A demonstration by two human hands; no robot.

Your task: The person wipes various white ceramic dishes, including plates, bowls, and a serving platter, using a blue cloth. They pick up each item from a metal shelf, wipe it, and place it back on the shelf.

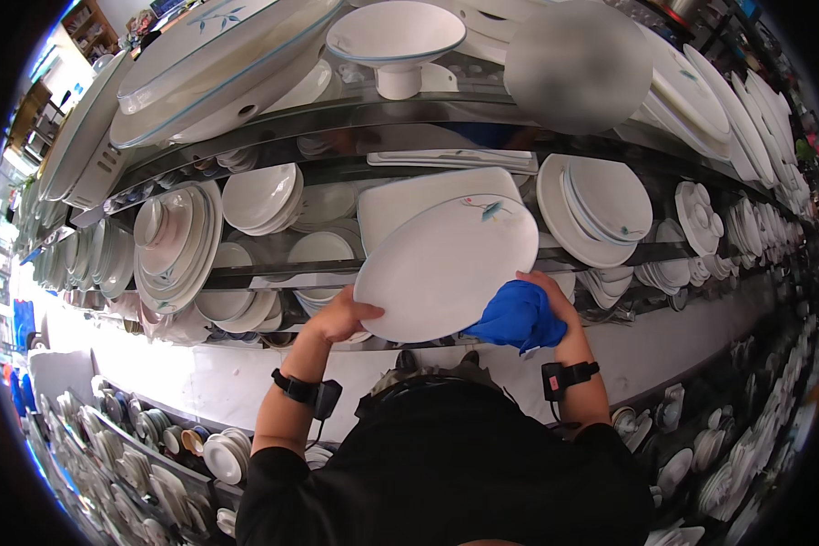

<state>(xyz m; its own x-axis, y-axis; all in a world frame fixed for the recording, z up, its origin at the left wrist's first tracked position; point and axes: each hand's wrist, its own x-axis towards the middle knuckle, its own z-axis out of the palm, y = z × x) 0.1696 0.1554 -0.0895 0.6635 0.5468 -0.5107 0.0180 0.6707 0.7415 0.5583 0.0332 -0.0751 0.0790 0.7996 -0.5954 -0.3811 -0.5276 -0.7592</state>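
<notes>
An oval white ceramic platter with a small painted flower and leaf near its far edge is held tilted in front of me. My left hand grips its near left rim, the thumb lying on the upper face. At the right rim is my right hand, together with a crumpled blue cloth that covers part of the edge; most of those fingers are hidden. Behind the platter, a white rectangular plate on the shelf is partly covered by it.
A glass shelf edge crosses above, bearing a footed bowl and large platters. Stacked plates flank the held platter, a bowl stack left and round plates right. More crockery racks stand behind me, beyond a pale floor.
</notes>
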